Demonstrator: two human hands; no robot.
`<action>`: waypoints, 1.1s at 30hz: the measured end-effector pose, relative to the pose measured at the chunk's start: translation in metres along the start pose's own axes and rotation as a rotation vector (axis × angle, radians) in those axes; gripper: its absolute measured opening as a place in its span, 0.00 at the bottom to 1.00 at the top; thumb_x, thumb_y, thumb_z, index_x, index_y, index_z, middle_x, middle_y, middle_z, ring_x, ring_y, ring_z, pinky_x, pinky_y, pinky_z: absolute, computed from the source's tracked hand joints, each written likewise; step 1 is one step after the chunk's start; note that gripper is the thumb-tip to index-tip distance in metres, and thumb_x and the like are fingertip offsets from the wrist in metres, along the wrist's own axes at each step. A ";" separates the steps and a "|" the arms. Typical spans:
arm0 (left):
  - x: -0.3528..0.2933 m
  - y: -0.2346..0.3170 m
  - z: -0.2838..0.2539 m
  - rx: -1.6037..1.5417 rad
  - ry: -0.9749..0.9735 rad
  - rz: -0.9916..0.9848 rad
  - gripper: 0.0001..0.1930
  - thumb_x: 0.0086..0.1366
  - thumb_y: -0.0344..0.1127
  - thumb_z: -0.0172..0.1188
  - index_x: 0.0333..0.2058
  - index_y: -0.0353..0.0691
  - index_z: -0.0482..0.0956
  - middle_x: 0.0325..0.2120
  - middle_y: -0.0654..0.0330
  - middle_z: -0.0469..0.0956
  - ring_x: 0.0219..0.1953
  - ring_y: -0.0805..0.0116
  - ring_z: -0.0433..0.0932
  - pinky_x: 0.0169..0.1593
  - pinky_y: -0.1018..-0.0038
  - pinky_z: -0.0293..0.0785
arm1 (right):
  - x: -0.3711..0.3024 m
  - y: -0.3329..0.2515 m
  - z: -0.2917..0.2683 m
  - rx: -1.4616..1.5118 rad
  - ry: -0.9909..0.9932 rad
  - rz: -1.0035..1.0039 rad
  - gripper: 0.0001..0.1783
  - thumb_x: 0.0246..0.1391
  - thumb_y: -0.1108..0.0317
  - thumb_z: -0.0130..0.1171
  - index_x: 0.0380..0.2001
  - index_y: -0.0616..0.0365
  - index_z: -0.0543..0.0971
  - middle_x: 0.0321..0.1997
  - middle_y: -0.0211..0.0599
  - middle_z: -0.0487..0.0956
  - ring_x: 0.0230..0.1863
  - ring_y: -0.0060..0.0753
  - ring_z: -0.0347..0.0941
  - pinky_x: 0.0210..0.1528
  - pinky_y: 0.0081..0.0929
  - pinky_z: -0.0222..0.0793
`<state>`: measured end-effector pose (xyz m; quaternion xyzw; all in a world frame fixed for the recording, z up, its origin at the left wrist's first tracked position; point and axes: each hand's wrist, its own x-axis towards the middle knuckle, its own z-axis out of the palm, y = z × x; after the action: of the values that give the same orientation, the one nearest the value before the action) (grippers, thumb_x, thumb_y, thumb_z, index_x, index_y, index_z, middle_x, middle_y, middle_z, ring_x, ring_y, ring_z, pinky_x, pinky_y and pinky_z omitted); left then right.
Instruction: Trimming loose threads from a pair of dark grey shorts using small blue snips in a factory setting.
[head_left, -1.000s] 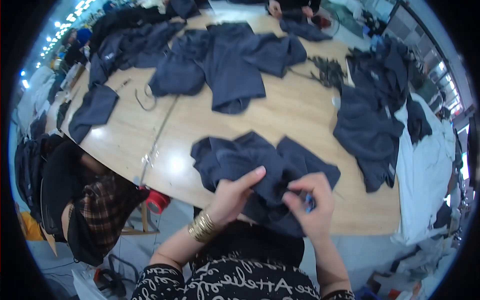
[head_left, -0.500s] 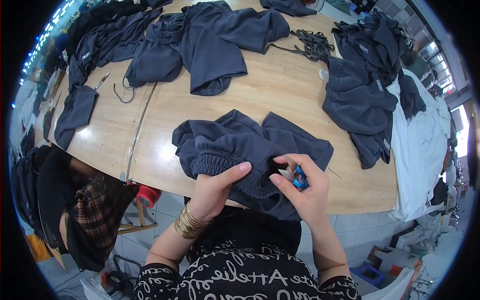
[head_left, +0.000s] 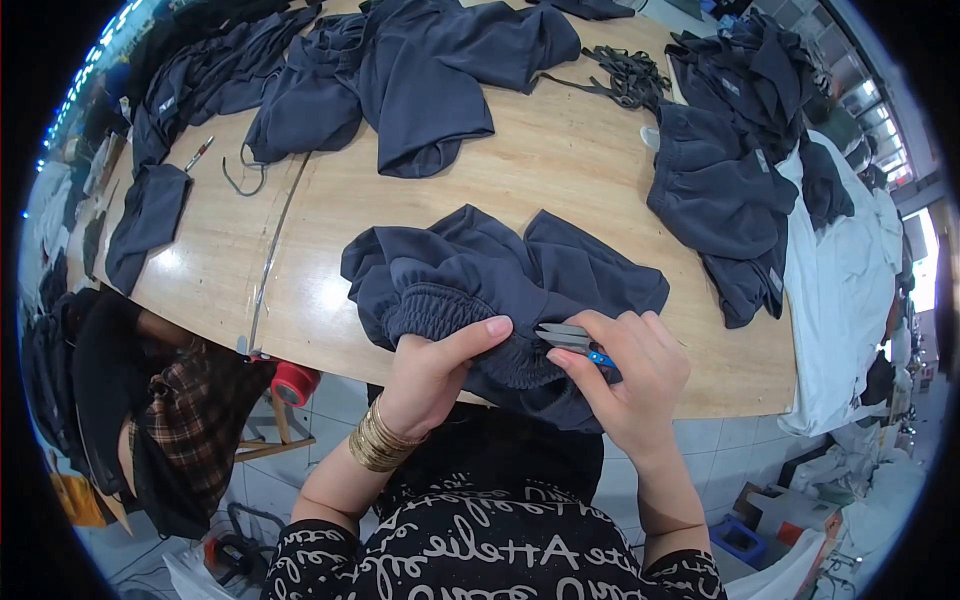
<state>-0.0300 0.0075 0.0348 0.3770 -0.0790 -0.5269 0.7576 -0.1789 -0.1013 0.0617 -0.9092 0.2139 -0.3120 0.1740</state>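
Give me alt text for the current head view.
A person's left hand grips a dark garment at its gathered band while the right hand holds small blue-handled snips, blades pointing at it. Beyond, on the pale wooden table, lie more dark garments and a tangle of dark cords; white cloth lies along its right edge.

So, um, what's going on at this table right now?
A person's left hand holds a dark garment by its gathered elastic waistband, thumb on top. The right hand holds small blue-handled thread snips, blades by the fabric; whether they touch it isn't clear. More dark garments and a tangle of dark cords lie farther back on the wooden table.
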 end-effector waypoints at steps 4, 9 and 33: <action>0.000 0.000 0.001 -0.020 -0.006 -0.026 0.17 0.56 0.22 0.60 0.45 0.32 0.71 0.40 0.56 0.77 0.43 0.67 0.77 0.48 0.72 0.74 | -0.001 0.000 0.000 -0.055 -0.002 -0.014 0.13 0.37 0.64 0.70 0.28 0.56 0.79 0.19 0.28 0.72 0.20 0.31 0.62 0.22 0.26 0.54; -0.002 -0.001 0.001 -0.052 -0.006 -0.044 0.14 0.57 0.22 0.59 0.44 0.32 0.73 0.39 0.56 0.77 0.42 0.68 0.77 0.48 0.72 0.74 | 0.000 -0.001 0.000 -0.087 0.004 -0.035 0.13 0.37 0.63 0.69 0.28 0.55 0.79 0.18 0.27 0.71 0.19 0.30 0.60 0.22 0.26 0.54; -0.001 -0.005 -0.003 -0.069 -0.035 -0.087 0.16 0.58 0.23 0.58 0.46 0.32 0.71 0.42 0.56 0.77 0.45 0.67 0.76 0.51 0.71 0.72 | -0.006 -0.002 0.001 -0.176 0.030 -0.066 0.14 0.39 0.58 0.68 0.28 0.52 0.79 0.19 0.24 0.67 0.20 0.27 0.59 0.21 0.24 0.52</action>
<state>-0.0323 0.0087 0.0301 0.3443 -0.0574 -0.5683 0.7452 -0.1819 -0.0960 0.0587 -0.9228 0.2128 -0.3113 0.0797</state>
